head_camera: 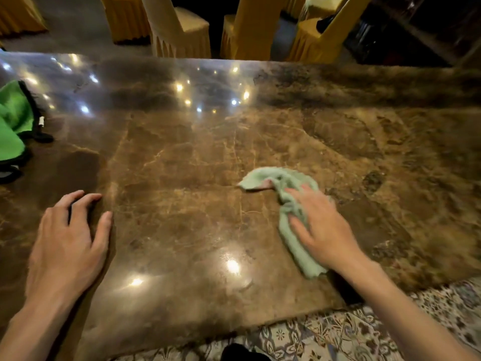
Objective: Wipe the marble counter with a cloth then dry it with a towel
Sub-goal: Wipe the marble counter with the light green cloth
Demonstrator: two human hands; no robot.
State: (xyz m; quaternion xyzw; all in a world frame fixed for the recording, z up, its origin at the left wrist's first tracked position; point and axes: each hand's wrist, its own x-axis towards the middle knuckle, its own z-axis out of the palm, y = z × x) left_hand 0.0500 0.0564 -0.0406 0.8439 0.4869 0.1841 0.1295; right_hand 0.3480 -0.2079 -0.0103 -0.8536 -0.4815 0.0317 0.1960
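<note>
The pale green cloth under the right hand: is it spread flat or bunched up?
Bunched up. The cloth lies crumpled in a long twisted strip on the counter, with the right hand pressing flat on it.

My right hand (321, 222) covers the middle of the pale green cloth (283, 188), whose edges blur. The bright green towel (13, 121) is cut off by the left edge; the chairs (179, 27) lose their tops.

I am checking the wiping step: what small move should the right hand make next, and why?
Probably slide the crumpled pale green cloth under the right hand leftward across the brown marble counter, since the bare stretch towards the resting left hand lies beside it.
</note>
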